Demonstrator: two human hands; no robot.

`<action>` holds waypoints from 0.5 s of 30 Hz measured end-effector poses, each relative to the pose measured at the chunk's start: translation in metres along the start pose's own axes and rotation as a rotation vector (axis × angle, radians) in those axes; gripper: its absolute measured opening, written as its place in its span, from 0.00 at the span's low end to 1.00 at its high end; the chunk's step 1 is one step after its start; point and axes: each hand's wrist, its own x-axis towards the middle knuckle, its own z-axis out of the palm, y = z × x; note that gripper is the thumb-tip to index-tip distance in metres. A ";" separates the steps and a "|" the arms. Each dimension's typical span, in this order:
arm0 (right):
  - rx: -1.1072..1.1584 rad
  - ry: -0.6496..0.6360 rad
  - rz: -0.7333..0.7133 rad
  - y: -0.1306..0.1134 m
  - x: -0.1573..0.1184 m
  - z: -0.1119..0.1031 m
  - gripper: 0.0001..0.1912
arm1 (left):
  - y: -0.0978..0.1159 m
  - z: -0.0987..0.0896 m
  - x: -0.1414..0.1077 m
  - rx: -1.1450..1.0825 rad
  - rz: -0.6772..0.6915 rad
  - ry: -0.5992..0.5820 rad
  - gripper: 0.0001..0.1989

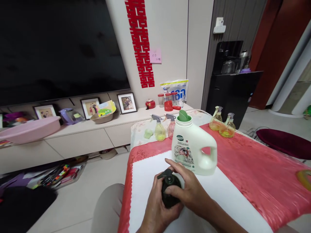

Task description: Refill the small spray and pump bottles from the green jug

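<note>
A dark pump bottle (168, 202) with a black pump head is held over the white mat (141, 181), close to me. My left hand (155, 210) is wrapped round its body from the left and below. My right hand (190, 189) grips its upper part, with the thumb across the front and the fingers behind the pump head. Just beyond stands a large pale-green jug (200, 137) with a printed label and a handle on the right. A green scoop-shaped piece (184, 116) sits in its mouth. Whether the pump head is screwed tight I cannot tell.
Behind the jug stand a yellow spray bottle (159, 132) and a pink spray bottle (171, 128). Two clear bottles with yellow liquid, one nearer (227, 130), stand on the red tablecloth (255, 174). A low cabinet (82, 139) runs along the wall.
</note>
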 end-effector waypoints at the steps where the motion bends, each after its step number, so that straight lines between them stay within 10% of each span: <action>1: 0.008 -0.011 0.017 -0.001 0.000 0.000 0.43 | 0.002 -0.001 0.000 -0.017 -0.013 -0.012 0.31; 8: 0.179 -0.168 -0.082 0.000 -0.005 -0.012 0.40 | 0.005 -0.001 0.000 -0.105 -0.055 -0.020 0.29; 15: 0.056 0.024 0.048 0.006 -0.001 -0.001 0.44 | -0.001 0.003 0.000 -0.090 -0.038 0.025 0.32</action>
